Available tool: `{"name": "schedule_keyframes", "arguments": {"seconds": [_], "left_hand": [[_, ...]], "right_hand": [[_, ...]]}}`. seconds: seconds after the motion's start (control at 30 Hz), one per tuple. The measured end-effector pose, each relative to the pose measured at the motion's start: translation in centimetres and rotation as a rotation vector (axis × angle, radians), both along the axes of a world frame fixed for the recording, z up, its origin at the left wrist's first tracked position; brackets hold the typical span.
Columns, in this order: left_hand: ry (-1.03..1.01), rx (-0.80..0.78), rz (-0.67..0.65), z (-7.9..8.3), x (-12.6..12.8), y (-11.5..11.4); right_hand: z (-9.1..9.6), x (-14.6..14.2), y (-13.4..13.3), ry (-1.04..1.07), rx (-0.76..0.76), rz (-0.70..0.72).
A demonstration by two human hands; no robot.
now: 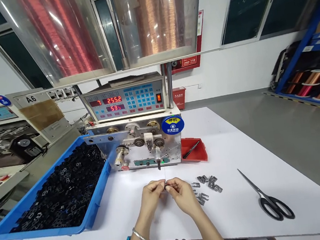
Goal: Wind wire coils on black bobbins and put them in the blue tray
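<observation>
My left hand (pixel 152 195) and my right hand (pixel 181 194) meet above the white table (pixel 240 207), just in front of the winding machine (pixel 139 138). Both pinch one small dark part (pixel 165 185) between their fingertips. The fingers of each hand are closed on it. Several small grey parts (pixel 206 186) lie loose on the table right beside my right hand. The machine's spindle (pixel 158 163) points down a little above the hands.
A blue tray (pixel 97 205) full of small black parts stands at the left. A red tray (pixel 194 150) with a dark tool sits to the right of the machine. Black scissors (pixel 267 199) lie at the right. Copper wire spools hang behind clear guards (pixel 107 25) overhead.
</observation>
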State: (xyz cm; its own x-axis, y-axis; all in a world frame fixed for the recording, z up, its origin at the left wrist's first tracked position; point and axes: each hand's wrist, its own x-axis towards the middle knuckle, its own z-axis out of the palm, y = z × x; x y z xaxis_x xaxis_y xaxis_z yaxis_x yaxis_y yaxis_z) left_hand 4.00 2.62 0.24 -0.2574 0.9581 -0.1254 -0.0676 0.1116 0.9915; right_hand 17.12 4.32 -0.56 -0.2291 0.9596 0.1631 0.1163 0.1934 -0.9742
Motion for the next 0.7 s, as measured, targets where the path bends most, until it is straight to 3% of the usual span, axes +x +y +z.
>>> {"name": "schedule_keyframes", "arguments": {"seconds": [0.33,0.53,0.7], "left_hand": [[0.074,0.094,0.009,1.4,0.4,-0.4],[-0.062,0.02,-0.08,2.0,0.7,-0.2],[-0.292,-0.009,-0.126,1.0,0.3,-0.9]], "right_hand": [[-0.1,0.5,-0.9,-0.026,0.052,-0.029],[-0.2,0.7,-0.9,-0.029,0.057,-0.037],[-0.5,0.9,-1.0,0.0,0.055,-0.03]]}}
